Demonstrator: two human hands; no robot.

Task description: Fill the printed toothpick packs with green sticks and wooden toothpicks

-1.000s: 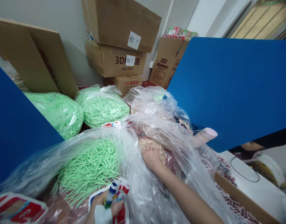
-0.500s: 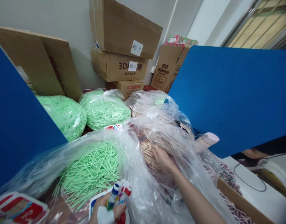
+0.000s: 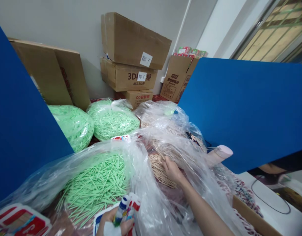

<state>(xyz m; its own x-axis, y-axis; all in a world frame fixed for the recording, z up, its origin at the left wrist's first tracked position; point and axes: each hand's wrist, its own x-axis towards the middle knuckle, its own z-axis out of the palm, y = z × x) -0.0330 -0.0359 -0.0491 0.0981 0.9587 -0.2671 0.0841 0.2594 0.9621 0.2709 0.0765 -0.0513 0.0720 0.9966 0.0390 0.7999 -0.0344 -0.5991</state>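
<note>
My left hand [image 3: 111, 223], with a white wrap near the fingers, closes around small printed tubes [image 3: 126, 208] with blue and red ends. A white-edged printed card [image 3: 98, 218] shows beside and under it. Green paper sticks [image 3: 99, 186] lie in an open clear plastic bag just beyond that hand. To the right, my right hand [image 3: 173, 168] reaches into another clear bag [image 3: 151, 193] holding tan sticks [image 3: 158, 168]. Its fingers are bent together at the sticks, and a thin one pokes out by the fingertips.
Printed cards [image 3: 20, 221] lie at lower left. Filled bags of green sticks [image 3: 114, 119] stand behind, before stacked cartons [image 3: 136, 41]. Blue panels [image 3: 244, 111] flank both sides. A pink-topped cylinder [image 3: 223, 152] stands at right. Part of another person [image 3: 271, 168] shows beyond the right panel.
The whole view has shifted slightly, so things sit a little lower in the picture. My right hand stays at the tan sticks, and my left hand keeps hold of the printed tubes.
</note>
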